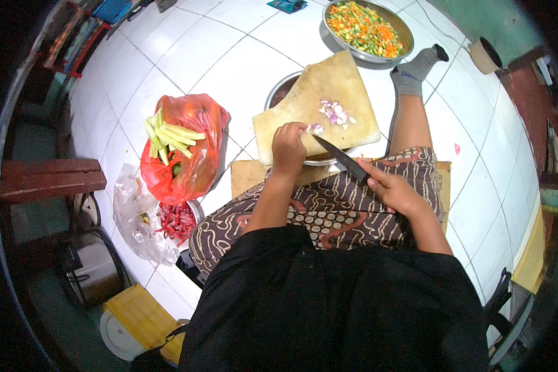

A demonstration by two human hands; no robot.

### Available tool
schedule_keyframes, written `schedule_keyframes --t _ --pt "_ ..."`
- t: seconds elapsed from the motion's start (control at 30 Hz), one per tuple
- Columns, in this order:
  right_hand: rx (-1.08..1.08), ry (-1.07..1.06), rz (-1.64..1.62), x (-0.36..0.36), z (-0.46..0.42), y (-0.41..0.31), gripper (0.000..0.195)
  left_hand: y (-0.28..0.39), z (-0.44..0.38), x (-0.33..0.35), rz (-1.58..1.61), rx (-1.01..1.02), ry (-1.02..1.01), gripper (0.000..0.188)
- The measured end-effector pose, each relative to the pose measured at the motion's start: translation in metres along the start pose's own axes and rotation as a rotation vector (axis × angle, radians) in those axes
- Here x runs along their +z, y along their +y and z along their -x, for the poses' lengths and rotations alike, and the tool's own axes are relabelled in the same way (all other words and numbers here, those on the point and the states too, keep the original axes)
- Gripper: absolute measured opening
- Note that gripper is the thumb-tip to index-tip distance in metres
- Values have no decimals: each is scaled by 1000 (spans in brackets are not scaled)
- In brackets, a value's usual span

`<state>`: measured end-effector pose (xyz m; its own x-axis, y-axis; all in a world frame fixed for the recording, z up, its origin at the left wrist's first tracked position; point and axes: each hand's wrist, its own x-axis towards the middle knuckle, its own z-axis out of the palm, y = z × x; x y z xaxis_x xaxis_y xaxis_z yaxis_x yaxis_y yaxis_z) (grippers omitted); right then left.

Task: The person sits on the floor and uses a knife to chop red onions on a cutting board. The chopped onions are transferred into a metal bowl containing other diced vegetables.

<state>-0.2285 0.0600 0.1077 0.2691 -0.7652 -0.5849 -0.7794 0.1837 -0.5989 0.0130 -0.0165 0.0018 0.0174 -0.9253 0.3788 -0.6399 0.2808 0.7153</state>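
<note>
My left hand (289, 149) rests at the near left part of a worn, yellowed cutting board (288, 125). Its fingertips pinch a small pale shallot piece (308, 129), partly hidden by them. In my right hand (393, 188) is a dark-bladed kitchen knife (339, 156), its tip pointing up and left over the board's near edge. Just off the fingertips lies a bit of cut shallot (317, 128). Farther right on the board is a small heap of chopped purple-and-white shallot (335, 113). The board lies across a metal basin (279, 90), whose contents are mostly hidden.
A red plastic bag (190, 111) at left carries pale green vegetable sticks (167, 135). Near it are sliced red chillies (179, 222) in a bowl and a clear plastic bag (135, 218). Diced vegetables (365, 28) fill a metal bowl (407, 35) beyond my socked foot (414, 69).
</note>
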Motion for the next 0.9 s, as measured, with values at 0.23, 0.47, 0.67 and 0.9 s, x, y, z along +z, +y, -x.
schedule_keyframes --t 0.23,0.47,0.67,0.9 --pt "-215 158 154 25 -39 -8 35 14 0 -67 -4 -207 -8 15" --pt "-65 321 162 -1 -71 -3 35 25 57 -102 -514 -379 -585 24" --pt "-211 283 -16 2 -72 8 35 11 77 -85 -732 -163 -689 29" --pt "-369 284 -119 7 -66 18 32 79 110 -87 -259 -194 -973 24"
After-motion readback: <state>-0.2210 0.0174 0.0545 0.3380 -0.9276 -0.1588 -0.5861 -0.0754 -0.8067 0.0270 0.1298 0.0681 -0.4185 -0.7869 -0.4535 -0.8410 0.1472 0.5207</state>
